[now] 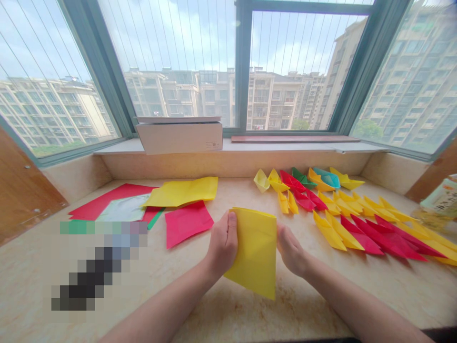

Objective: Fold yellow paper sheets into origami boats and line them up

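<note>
A folded sheet of yellow paper is held up between my two hands, above the stone counter. My left hand grips its left edge, the thumb lying on the near face and the fingers behind. At the right edge, my right hand pinches the paper; its fingertips are partly hidden behind the sheet. A pink-red paper square lies flat just left of my left hand. Past it rests a larger yellow sheet, slightly curled.
Red sheets and a pale sheet lie at left, near a pixelated dark object. Several folded paper boats, including yellow and red ones, stand at right. A white box sits on the window ledge.
</note>
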The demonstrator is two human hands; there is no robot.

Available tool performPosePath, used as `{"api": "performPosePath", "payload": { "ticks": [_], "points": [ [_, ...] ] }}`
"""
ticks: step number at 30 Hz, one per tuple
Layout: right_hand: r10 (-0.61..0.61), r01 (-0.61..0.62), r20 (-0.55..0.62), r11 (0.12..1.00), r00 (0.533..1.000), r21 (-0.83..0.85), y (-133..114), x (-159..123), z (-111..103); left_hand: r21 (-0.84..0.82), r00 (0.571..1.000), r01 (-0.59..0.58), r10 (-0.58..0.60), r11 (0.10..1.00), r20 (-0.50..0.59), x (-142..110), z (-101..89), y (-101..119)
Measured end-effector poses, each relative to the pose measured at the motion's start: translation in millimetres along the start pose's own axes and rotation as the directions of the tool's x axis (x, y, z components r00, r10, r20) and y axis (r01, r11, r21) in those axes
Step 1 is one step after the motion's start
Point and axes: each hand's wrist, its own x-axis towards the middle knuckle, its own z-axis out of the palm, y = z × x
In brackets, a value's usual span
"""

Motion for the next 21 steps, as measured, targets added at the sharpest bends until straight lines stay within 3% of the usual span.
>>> {"api": "performPosePath", "payload": {
  "ticks": [6,11,15,21],
  "points": [
    [-0.009,0.007,0.076,1.000,0.997,0.019,-1,2,-3,0.011,1.000,-0.019,0.019,1.000,0.000,4,-2.2,-6],
    [0.088,-0.093,0.105,0.995,0.991,0.041,5,-1,-5,-0.029,1.000,-0.022,0.022,0.999,-0.003,5,-3.3,-11],
    [0.151,-0.153,0.041,0.987,0.988,0.051,4,-1,-2,-0.080,1.000,-0.023,0.022,0.997,-0.008,4,-3.1,-11],
    [-0.002,-0.008,-0.121,0.996,0.993,-0.084,2,0,3,-0.157,1.000,-0.029,0.030,0.987,0.003,2,-0.9,-8]
  ]
}}
